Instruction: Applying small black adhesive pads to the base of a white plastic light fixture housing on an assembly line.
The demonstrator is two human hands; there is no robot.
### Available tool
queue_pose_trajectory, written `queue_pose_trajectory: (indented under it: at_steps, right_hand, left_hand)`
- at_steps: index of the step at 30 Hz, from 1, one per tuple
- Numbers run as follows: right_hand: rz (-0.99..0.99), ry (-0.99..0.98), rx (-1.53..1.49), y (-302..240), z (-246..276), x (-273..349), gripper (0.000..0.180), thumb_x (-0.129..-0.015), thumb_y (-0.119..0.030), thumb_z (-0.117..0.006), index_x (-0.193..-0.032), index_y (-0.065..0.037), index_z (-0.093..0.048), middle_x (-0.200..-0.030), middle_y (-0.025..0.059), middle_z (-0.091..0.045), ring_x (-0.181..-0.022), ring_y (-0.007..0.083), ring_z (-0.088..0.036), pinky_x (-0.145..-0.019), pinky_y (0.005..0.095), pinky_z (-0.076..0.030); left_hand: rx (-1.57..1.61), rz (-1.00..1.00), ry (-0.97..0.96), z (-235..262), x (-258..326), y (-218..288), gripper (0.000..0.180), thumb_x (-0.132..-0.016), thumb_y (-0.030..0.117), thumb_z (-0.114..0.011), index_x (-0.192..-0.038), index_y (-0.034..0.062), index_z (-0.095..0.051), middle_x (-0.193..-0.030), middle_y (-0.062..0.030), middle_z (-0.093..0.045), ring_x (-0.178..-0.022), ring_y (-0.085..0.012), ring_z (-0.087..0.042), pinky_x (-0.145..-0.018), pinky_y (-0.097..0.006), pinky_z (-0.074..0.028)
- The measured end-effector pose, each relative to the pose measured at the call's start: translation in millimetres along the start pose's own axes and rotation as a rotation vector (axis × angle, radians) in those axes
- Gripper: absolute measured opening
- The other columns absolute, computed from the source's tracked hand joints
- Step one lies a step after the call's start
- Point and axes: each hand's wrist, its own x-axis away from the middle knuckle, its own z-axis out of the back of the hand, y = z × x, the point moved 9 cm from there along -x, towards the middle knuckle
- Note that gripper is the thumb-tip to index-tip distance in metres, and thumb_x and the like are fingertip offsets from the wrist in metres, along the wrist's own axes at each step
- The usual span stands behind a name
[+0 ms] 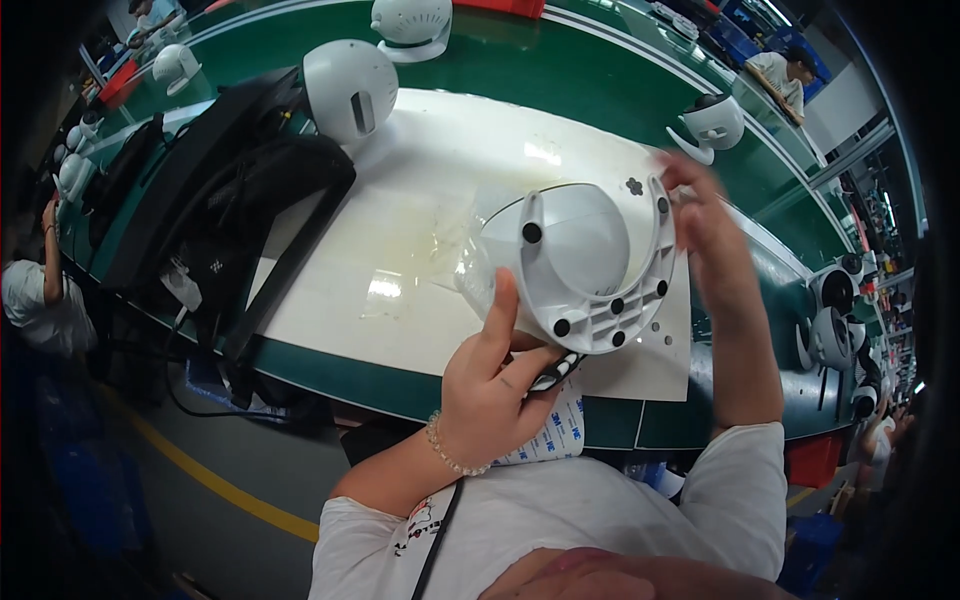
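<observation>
A white rounded appliance (590,240) lies on the pale work mat with its U-shaped base (590,325) turned up toward me. Several black round pads sit on the base, including one near its left tip (532,233). My left hand (490,395) is at the base's lower left, thumb raised against the appliance. Its other fingers close on a small black strip with white spots (558,372), under the base edge. A white backing sheet with blue print (555,432) hangs beside that hand. My right hand (695,205) is at the base's right tip, its fingers smeared by motion.
On the left lie a black bag (260,200) and a cable. Similar white appliances stand at the back left (350,90), the top (412,25) and the right (712,125). Clear plastic film (465,265) lies beside the appliance. Other people sit at far benches.
</observation>
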Motion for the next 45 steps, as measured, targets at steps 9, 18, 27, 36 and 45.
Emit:
queue_pose_trajectory:
  at_steps: [9, 18, 27, 36, 45]
  right_hand:
    - [-0.127, 0.191, -0.400, 38, 52, -70, 0.020, -0.084, -0.025, -0.054, -0.084, -0.005, -0.057, -0.072, -0.0021, -0.054, -0.069, 0.0070, -0.051, -0.062, 0.0204, -0.040]
    - [0.215, 0.234, 1.403, 155, 85, -151, 0.027, -0.081, -0.024, -0.053, -0.097, -0.004, -0.059, -0.092, 0.0105, -0.057, -0.088, 0.0291, -0.053, -0.080, 0.0373, -0.041]
    - [-0.369, 0.462, 1.366, 187, 245, -89, 0.038, -0.083, -0.039, -0.043, -0.105, -0.010, -0.055, -0.103, 0.0138, -0.057, -0.096, 0.0314, -0.054, -0.080, 0.0410, -0.044]
    - [-0.020, 0.711, 1.111, 87, 229, -42, 0.023, -0.085, -0.026, -0.051, -0.092, -0.005, -0.055, -0.076, 0.0086, -0.060, -0.071, 0.0233, -0.059, -0.064, 0.0348, -0.046]
    - [-0.111, 0.017, -0.381, 10, 15, -3, 0.023, -0.088, -0.028, -0.048, -0.095, -0.006, -0.048, -0.060, 0.0001, -0.055, -0.040, 0.0038, -0.046, -0.034, 0.0166, -0.032]
  left_hand:
    - [0.044, -0.026, -0.031, 1, 4, 1, 0.030, -0.061, -0.002, -0.072, -0.086, 0.0008, -0.056, -0.132, -0.0291, -0.030, -0.086, -0.0271, -0.060, -0.058, -0.026, -0.047]
    - [0.074, 0.007, -0.162, -10, 5, -3, 0.029, -0.059, -0.002, -0.072, -0.085, 0.0025, -0.060, -0.128, -0.0223, -0.039, -0.084, -0.0246, -0.061, -0.053, -0.024, -0.046]
    - [0.107, 0.049, -0.160, -9, 1, -6, 0.030, -0.055, 0.002, -0.069, -0.085, 0.0026, -0.064, -0.119, -0.0194, -0.049, -0.077, -0.0222, -0.061, -0.058, -0.026, -0.048]
    - [0.155, 0.104, -0.123, -8, -1, -3, 0.027, -0.059, 0.000, -0.071, -0.084, 0.0015, -0.060, -0.107, -0.0151, -0.058, -0.076, -0.0213, -0.061, -0.066, -0.029, -0.049]
    - [0.242, 0.122, -0.056, -3, 4, -3, 0.026, -0.064, -0.001, -0.070, -0.087, -0.0001, -0.057, -0.101, -0.0167, -0.060, -0.083, -0.0243, -0.061, -0.072, -0.030, -0.048]
